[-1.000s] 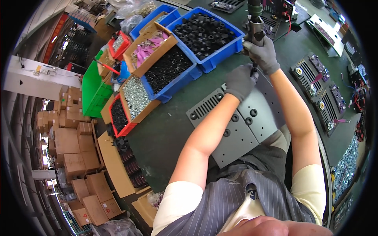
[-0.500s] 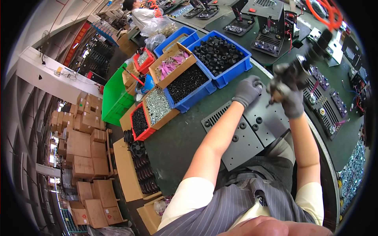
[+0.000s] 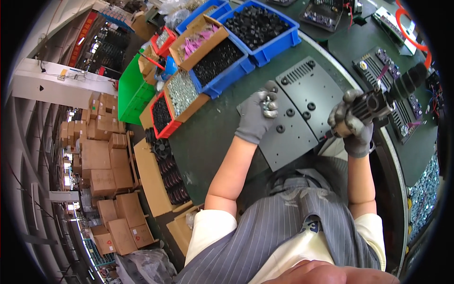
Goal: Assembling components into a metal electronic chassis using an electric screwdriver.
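- Newly: grey-gloved left hand (image 3: 257, 116) shifted off the slotted right grey metal plate (image 3: 326, 90), uncovering its far corners and black round rings (image 3: 311, 106).
- Left fingers: curled around small silvery pieces (image 3: 268, 101), over the far end of the left grey metal plate (image 3: 289, 147).
- Grey-gloved right hand (image 3: 352, 124): gripping dark cylindrical driver (image 3: 373, 107), tip near right plate's near corner.
- Plates: side by side, dark green surface's (image 3: 208, 144) near edge.

Single head-worn fisheye view, facing steeply down from close above the grey metal panels (image 3: 293, 142), its wide sweep reaching stacked cartons (image 3: 98, 154) far left of them.
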The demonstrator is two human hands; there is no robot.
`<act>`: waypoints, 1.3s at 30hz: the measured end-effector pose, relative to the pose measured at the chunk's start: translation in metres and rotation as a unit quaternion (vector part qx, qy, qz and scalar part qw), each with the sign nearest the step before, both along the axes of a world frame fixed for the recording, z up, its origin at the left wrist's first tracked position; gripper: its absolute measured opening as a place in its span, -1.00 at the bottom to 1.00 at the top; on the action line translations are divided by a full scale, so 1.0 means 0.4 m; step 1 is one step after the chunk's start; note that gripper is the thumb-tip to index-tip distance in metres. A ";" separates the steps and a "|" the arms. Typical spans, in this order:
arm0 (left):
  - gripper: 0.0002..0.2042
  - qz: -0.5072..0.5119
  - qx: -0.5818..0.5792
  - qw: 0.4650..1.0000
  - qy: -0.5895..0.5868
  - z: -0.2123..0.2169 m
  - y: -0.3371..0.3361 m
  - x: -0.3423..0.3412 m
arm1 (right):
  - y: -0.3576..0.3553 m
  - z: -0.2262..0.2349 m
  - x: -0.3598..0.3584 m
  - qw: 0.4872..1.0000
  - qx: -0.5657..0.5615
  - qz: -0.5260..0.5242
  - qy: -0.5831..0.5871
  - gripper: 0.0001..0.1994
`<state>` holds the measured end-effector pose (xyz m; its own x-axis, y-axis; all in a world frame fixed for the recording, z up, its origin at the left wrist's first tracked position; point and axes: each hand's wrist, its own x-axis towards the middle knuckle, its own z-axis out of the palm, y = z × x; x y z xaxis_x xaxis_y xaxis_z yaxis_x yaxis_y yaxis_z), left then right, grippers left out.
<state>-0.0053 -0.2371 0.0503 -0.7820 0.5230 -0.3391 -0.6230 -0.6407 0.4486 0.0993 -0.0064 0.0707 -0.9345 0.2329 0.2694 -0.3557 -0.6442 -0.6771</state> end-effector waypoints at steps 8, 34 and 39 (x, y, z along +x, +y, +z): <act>-0.78 0.034 -0.077 0.995 0.059 0.001 -0.057 0.117 | -0.051 0.042 -0.028 0.993 0.048 0.056 0.089 -0.50; -0.71 -0.066 0.035 0.997 -0.016 0.000 -0.006 0.233 | -0.120 0.072 -0.029 0.979 0.060 0.045 0.191 -0.52; -0.70 -0.074 0.026 0.997 -0.014 0.008 0.013 0.238 | -0.109 0.062 -0.042 0.969 0.040 0.077 0.231 -0.60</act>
